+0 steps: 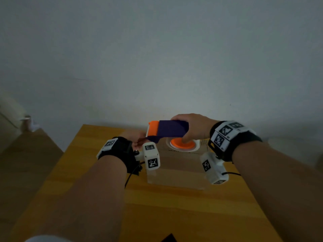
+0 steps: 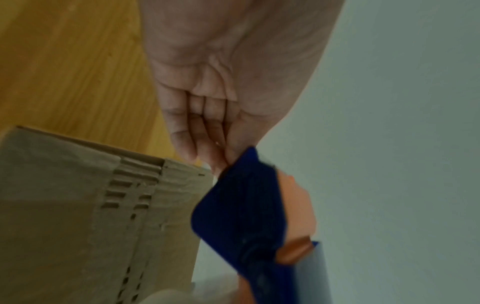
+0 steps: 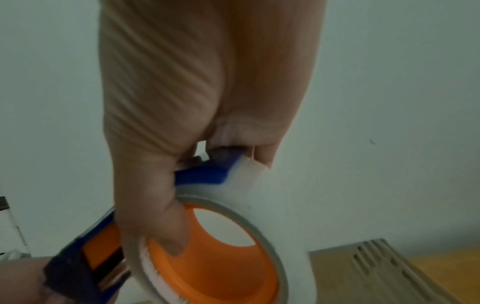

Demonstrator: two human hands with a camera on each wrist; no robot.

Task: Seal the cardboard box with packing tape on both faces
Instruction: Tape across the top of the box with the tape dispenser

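A cardboard box (image 1: 176, 169) lies flat on the wooden table (image 1: 174, 215). My right hand (image 1: 189, 125) holds a blue and orange tape dispenser (image 1: 168, 131) just above the box's far edge, thumb hooked in the orange core of the clear tape roll (image 1: 182, 144). In the right wrist view that hand (image 3: 161, 185) wraps the blue frame over the tape roll (image 3: 221, 246). My left hand (image 1: 139, 139) reaches in from the left, and its fingertips (image 2: 221, 158) and thumb meet on the dispenser's (image 2: 241, 216) dark blue front end. No loose tape end shows. The box (image 2: 78, 216) lies beside that hand.
A plain pale wall (image 1: 157, 58) rises right behind the table's far edge. A lower brown surface (image 1: 26, 163) lies left of the table, with blurred pale objects (image 1: 28, 123) at its back. A small dark object (image 1: 169, 238) lies at the table's near edge.
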